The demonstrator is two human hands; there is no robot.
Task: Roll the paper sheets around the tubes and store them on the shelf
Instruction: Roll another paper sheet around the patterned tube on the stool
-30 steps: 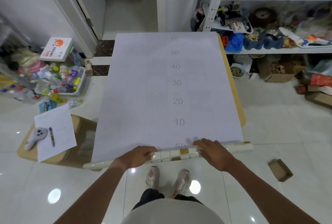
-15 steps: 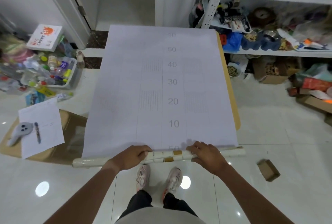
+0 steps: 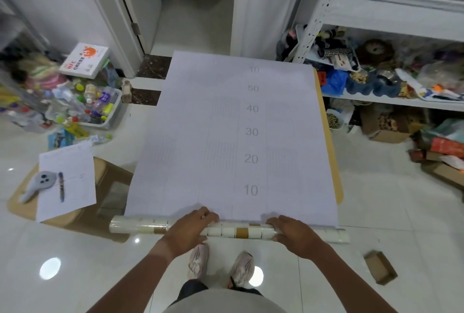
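A large white paper sheet (image 3: pixel 226 137), printed with grey numbers 10 to 50, lies flat over a tan tabletop (image 3: pixel 330 142). Along its near edge lies a long cream tube (image 3: pixel 241 232) patterned with white and brown squares. My left hand (image 3: pixel 190 227) grips the tube left of its middle, fingers curled over the paper's edge. My right hand (image 3: pixel 288 233) grips it further right, thumb under the tube. The white metal shelf (image 3: pixel 391 100) stands at the right, crowded with toys and bags.
A cardboard box (image 3: pixel 75 214) at the left carries a paper sheet, a pen and a grey device. A bin of bottles (image 3: pixel 100 109) sits beyond it. A small brown box (image 3: pixel 380 266) lies on the floor at right. An open doorway (image 3: pixel 193 11) lies ahead.
Both hands stay on the tube at the sheet's near edge. The printed 50 that showed at the near edge a second ago is out of sight. The camera has tilted.
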